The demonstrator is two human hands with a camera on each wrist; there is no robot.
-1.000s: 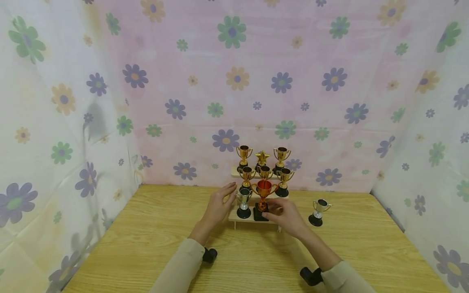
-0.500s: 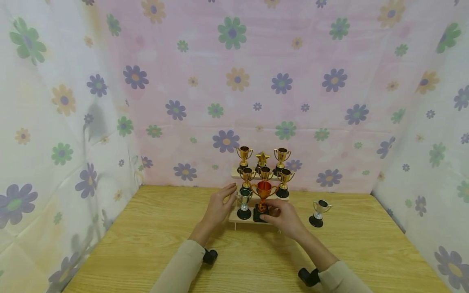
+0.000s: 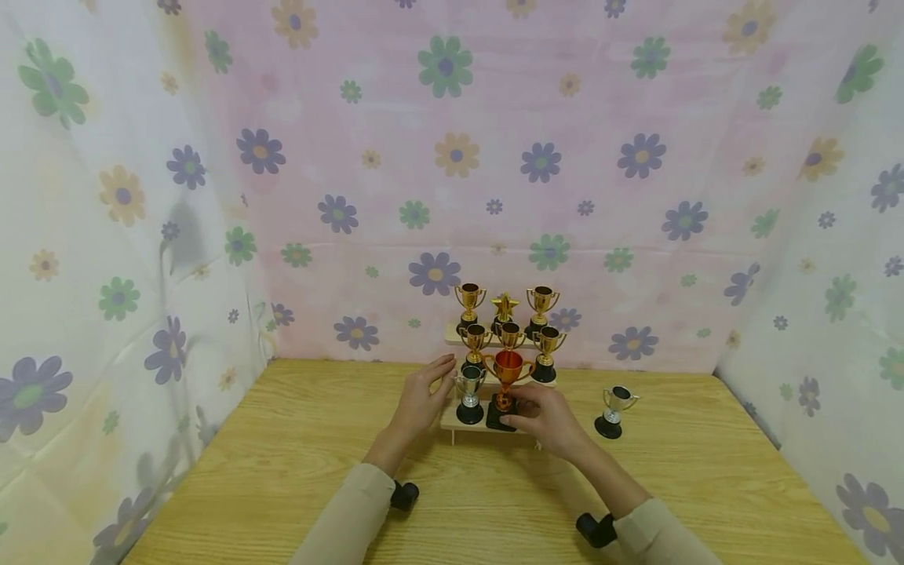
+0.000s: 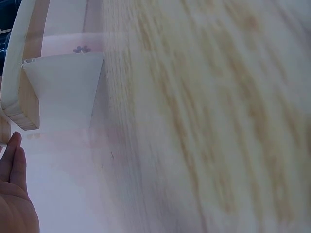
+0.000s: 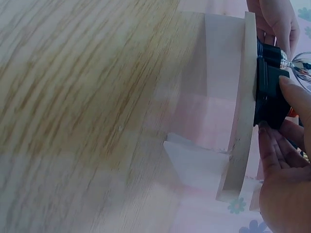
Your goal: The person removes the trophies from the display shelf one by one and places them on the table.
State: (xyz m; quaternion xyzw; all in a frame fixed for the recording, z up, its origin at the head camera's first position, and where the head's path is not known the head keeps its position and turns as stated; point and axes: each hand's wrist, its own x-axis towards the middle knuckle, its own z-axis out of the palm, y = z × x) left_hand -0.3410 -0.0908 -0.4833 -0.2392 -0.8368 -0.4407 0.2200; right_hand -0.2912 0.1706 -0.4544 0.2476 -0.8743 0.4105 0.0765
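On a wood-grain table [image 3: 254, 463], a tiered stand [image 5: 248, 97] bears small trophies, its bottom shelf flanked by a person's hands: the left hand [image 3: 419, 399], fingers extended and gripping nothing, is at the stand's left edge, though whether it touches is unclear. The right hand [image 3: 549, 420] pinches the square black base of an orange-red trophy [image 3: 508, 367] between thumb and fingers, the cup upright on the bottom shelf, just beside a smaller silver trophy [image 3: 470, 382] at its left.
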